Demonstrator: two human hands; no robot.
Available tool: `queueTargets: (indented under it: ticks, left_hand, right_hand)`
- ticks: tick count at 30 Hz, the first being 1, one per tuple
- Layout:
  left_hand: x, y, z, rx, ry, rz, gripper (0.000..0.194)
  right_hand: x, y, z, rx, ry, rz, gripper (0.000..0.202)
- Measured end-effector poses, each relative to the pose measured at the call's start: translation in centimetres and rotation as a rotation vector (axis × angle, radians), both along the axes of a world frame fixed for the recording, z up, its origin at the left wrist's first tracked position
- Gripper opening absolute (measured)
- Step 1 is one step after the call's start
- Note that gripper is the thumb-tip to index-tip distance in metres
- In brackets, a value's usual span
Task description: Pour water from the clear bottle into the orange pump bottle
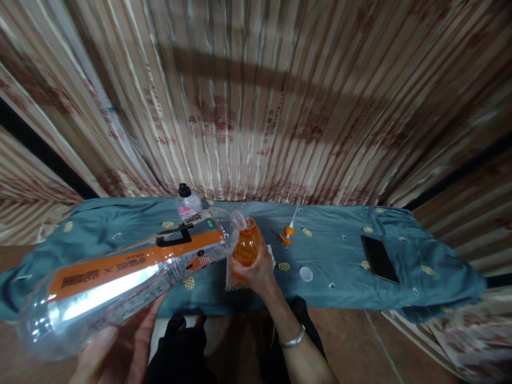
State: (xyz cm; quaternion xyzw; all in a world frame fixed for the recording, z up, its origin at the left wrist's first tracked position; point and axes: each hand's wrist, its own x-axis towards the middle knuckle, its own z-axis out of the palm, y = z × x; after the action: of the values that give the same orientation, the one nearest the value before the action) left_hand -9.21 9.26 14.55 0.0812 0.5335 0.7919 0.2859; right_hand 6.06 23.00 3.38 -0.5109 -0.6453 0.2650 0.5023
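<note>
My left hand [124, 341] grips a large clear plastic bottle [92, 314] with an orange and silver label, tilted so that its uncapped mouth points to the right. That mouth is at the opening of a small orange see-through bottle [247, 248], and I cannot tell whether the two touch. My right hand [256, 272] is wrapped around the orange bottle and keeps it upright above a pale cloth [232, 281]. An orange pump head [287, 233] with a clear tube lies to the right. Whether liquid is flowing cannot be made out.
A clear bottle with a black cap [189, 201] stands at the back left of the teal cloth-covered table [336, 250]. A white round cap [306, 274] lies right of my right hand, and a black phone [380, 259] farther right. Striped curtains [248, 106] hang behind.
</note>
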Motion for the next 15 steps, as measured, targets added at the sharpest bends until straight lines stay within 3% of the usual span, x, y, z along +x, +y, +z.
queueTargets:
  ticks: [15]
  left_hand:
    - [0.15,0.04,0.04,0.025,0.005,0.008,0.048]
  right_hand:
    - [0.02,0.09,-0.25,0.042,-0.016,-0.011,0.083]
